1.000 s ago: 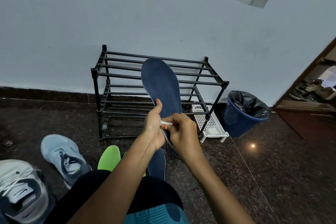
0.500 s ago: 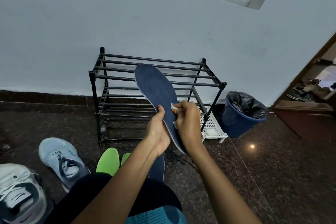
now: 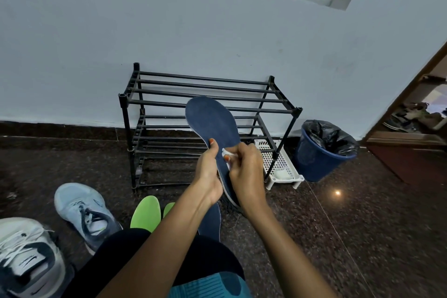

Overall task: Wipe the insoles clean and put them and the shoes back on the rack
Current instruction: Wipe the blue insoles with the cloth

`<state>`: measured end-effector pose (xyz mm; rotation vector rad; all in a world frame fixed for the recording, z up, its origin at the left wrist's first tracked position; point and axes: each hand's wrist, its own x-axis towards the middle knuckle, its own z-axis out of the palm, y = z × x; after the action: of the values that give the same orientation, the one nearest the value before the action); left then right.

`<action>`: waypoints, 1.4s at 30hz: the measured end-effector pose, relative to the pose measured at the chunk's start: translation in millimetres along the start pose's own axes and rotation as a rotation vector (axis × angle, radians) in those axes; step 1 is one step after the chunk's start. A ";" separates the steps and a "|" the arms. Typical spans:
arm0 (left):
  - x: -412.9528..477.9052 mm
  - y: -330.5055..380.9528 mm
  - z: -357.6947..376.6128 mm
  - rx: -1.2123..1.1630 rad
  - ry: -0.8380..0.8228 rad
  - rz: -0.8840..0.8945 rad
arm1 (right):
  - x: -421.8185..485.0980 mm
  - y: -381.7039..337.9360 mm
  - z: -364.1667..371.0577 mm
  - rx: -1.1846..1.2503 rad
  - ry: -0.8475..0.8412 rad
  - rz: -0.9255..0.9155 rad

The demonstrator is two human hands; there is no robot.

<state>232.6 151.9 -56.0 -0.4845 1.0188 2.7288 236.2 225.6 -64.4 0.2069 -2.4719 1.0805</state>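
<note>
Above the person's knee, in front of the black rack (image 3: 208,113), the dark blue insole (image 3: 214,126) is tipped further to the right than half a second ago, and the white wipe (image 3: 228,153) sits lower on it, nearer the middle than it did then. Both hands have stayed on it.

Her left hand (image 3: 209,174) grips the insole's left edge near the heel end, fingers curled behind it and the thumb pressed flat on the blue face. Her right hand (image 3: 246,172) is bunched tight around the wipe, fingertips pinching it against the insole's surface; most of the wipe is hidden inside that fist.

On the dark speckled floor (image 3: 362,237) below the hands lie two green insoles (image 3: 146,213) side by side, with a second blue insole (image 3: 211,222) just beside them, partly covered by the left forearm. Further left a light blue shoe (image 3: 84,213) lies on the floor, and a white and grey shoe (image 3: 26,259) sits at the bottom left corner. The rack's shelves hold nothing that I can see. Just right of the rack stands a small white perforated tray (image 3: 280,167), and beyond that a blue bin (image 3: 319,155) lined with a black bag.
</note>
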 end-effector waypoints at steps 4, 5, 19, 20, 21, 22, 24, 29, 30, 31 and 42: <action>0.4 -1.3 1.9 0.033 0.001 0.060 | 18.9 4.7 4.1 0.022 0.080 0.019; 0.9 -1.5 2.1 0.043 0.004 0.079 | 20.8 5.6 4.9 0.024 0.090 0.018; -0.3 4.3 1.7 -0.001 -0.017 0.043 | -13.9 9.3 -4.1 0.070 -0.018 0.002; -0.5 2.3 2.3 0.016 -0.029 0.030 | -8.8 9.9 -5.4 0.044 0.004 -0.003; -1.4 0.9 2.6 0.035 -0.038 0.017 | -2.5 10.6 -6.4 0.029 0.027 -0.011; -2.3 0.4 3.1 0.049 -0.047 0.008 | 4.1 11.6 -7.3 0.034 0.044 -0.013; -1.9 1.5 3.3 0.060 -0.052 0.011 | 15.6 11.8 -10.5 0.124 0.036 0.039; 3.5 9.3 -1.7 0.067 0.005 0.021 | 12.4 6.7 -19.4 0.352 -0.052 0.114; 5.1 10.4 -3.8 0.057 0.009 0.015 | 7.2 6.5 -18.7 0.345 -0.053 0.099; 5.9 11.3 -4.8 0.044 0.008 0.006 | 2.6 5.9 -17.9 0.327 -0.035 0.077; 1.5 6.9 -4.4 -0.044 -0.201 -0.188 | 1.1 -3.9 -12.6 0.143 0.107 0.007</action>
<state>230.4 143.9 -55.6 -0.2889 0.8203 2.5748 240.6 232.2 -53.7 0.1783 -2.3046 1.2396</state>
